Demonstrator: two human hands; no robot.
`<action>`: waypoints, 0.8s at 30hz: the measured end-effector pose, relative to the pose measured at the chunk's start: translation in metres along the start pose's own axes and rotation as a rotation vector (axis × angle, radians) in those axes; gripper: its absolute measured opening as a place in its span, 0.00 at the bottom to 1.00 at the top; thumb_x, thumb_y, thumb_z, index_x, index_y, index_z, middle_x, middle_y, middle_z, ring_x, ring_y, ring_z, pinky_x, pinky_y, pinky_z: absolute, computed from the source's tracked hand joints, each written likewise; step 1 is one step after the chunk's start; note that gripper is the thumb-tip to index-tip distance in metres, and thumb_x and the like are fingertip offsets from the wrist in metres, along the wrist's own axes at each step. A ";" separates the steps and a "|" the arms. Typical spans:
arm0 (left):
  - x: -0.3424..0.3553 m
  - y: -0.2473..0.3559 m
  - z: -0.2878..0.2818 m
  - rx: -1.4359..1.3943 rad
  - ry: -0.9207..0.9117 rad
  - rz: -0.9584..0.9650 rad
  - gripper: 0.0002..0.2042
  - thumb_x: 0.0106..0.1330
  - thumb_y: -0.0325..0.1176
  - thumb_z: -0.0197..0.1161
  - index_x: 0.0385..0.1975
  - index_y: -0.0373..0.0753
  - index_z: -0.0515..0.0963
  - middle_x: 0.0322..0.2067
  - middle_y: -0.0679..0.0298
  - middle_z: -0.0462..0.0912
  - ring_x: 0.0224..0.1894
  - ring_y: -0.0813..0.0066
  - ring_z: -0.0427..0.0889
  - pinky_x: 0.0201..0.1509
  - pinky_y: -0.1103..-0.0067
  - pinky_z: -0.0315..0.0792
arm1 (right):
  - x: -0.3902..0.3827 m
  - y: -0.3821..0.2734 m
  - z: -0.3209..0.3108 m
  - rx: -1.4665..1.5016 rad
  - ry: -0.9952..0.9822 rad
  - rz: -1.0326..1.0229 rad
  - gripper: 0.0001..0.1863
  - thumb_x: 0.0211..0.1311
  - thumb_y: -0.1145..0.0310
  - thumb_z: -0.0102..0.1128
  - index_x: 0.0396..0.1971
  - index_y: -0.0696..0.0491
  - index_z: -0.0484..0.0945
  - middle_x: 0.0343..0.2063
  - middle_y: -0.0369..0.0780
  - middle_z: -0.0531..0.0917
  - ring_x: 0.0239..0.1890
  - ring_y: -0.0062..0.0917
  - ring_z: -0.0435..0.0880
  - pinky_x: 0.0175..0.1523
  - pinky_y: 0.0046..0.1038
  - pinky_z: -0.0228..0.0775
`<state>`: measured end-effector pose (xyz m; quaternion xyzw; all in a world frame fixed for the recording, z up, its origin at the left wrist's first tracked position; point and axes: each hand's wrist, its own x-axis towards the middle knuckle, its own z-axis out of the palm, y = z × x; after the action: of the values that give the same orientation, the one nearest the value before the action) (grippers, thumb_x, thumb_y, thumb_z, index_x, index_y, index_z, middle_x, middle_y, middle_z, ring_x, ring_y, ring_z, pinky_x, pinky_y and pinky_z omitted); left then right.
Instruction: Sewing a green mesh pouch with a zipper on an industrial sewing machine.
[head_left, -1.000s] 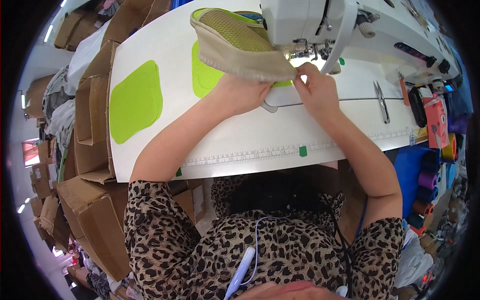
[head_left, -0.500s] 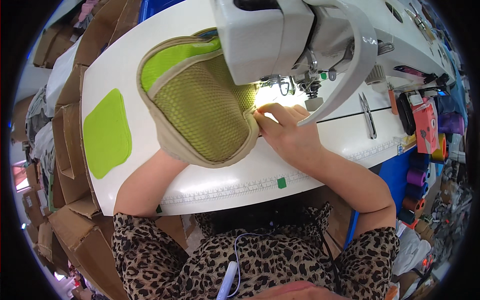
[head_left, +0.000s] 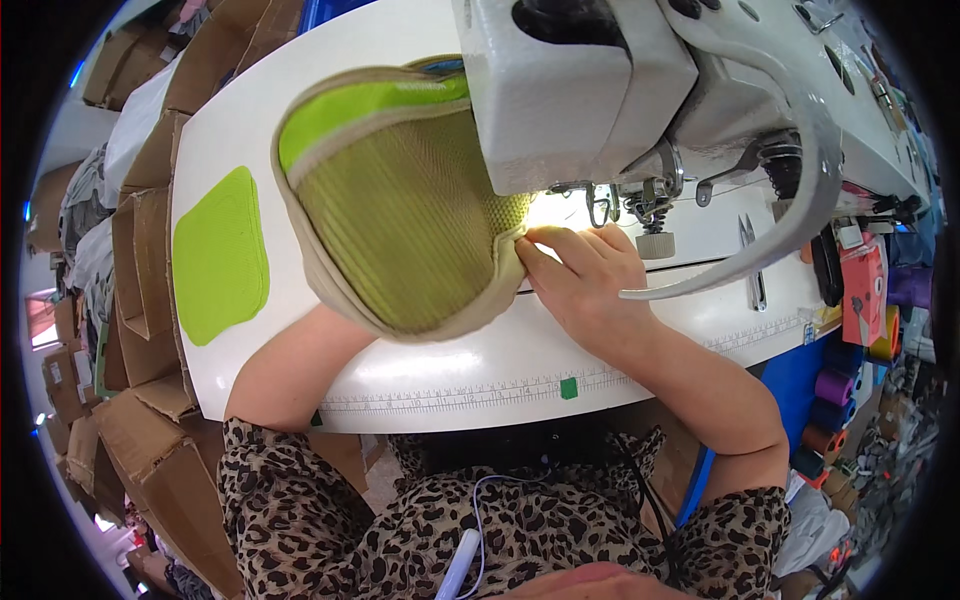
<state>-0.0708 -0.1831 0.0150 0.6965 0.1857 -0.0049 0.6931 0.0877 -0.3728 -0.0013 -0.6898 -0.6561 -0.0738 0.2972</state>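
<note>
Mesh bag having shifted left, our right hand is pinching its edge, ideally keeping it flat (left hand hidden, grip we cannot tell).

A beige-edged mesh piece is pinched by the right hand; beyond the grip, a sewing machine is seen.

A smooth white table stands before me, bearing a bulky white sewing machine; well left of the machine lie round-cornered lime-green fabric panels, and in front of it, slim silver metal snips.
</note>
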 end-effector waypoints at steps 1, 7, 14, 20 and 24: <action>0.002 -0.005 -0.001 -0.003 -0.001 0.003 0.23 0.72 0.34 0.61 0.64 0.35 0.69 0.56 0.57 0.75 0.57 0.69 0.77 0.61 0.75 0.76 | 0.002 0.001 0.001 0.019 0.033 -0.003 0.15 0.47 0.72 0.71 0.38 0.53 0.84 0.38 0.33 0.84 0.31 0.20 0.82 0.36 0.26 0.65; 0.007 -0.017 0.000 -0.147 -0.004 0.040 0.20 0.73 0.33 0.60 0.62 0.34 0.71 0.55 0.58 0.76 0.55 0.71 0.78 0.61 0.76 0.76 | 0.006 -0.002 -0.002 0.033 0.041 -0.014 0.16 0.48 0.72 0.71 0.40 0.52 0.84 0.39 0.33 0.84 0.37 0.22 0.83 0.40 0.29 0.65; 0.005 -0.016 0.002 -0.452 0.028 0.035 0.19 0.73 0.33 0.59 0.61 0.33 0.72 0.54 0.57 0.78 0.53 0.71 0.80 0.58 0.77 0.78 | 0.004 0.003 -0.013 0.023 -0.021 -0.010 0.16 0.48 0.72 0.71 0.40 0.55 0.83 0.39 0.36 0.83 0.46 0.30 0.85 0.45 0.32 0.72; 0.002 -0.009 0.002 -0.680 -0.034 -0.022 0.18 0.74 0.33 0.58 0.60 0.33 0.72 0.53 0.57 0.78 0.52 0.72 0.81 0.57 0.77 0.80 | -0.007 0.011 -0.006 0.090 -0.091 0.058 0.15 0.48 0.73 0.69 0.39 0.56 0.82 0.38 0.38 0.83 0.44 0.31 0.86 0.45 0.33 0.76; -0.002 -0.005 0.000 -0.851 -0.098 -0.083 0.18 0.74 0.33 0.58 0.60 0.32 0.72 0.52 0.56 0.79 0.51 0.72 0.82 0.55 0.77 0.81 | 0.001 0.008 -0.011 0.061 -0.116 0.060 0.13 0.48 0.73 0.69 0.37 0.55 0.82 0.38 0.37 0.83 0.42 0.30 0.86 0.43 0.32 0.77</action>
<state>-0.0743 -0.1841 0.0109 0.3395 0.1659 0.0114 0.9258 0.0987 -0.3775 0.0055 -0.7027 -0.6533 -0.0046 0.2816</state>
